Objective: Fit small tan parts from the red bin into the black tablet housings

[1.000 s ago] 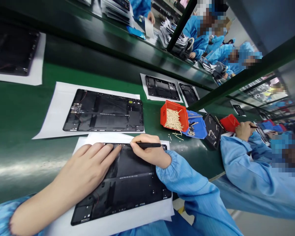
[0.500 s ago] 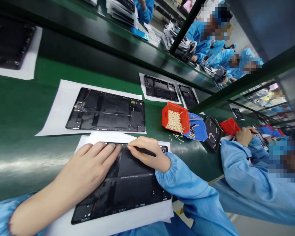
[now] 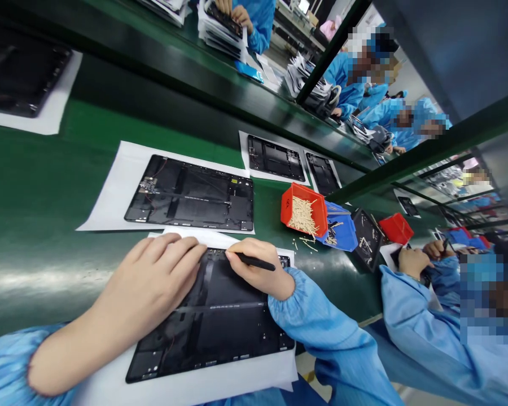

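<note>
Fingers of the right hand clench a black pen-like tool at a tablet back panel on paper atop the green counter; the open left hand steadies it.

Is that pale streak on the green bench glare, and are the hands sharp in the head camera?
Head view: yes, a glare streak crosses the green bench, beside the left hand. Head view: that hand and the right hand look sharp, with no motion blur; the wide lens bends the bench edges.
</note>
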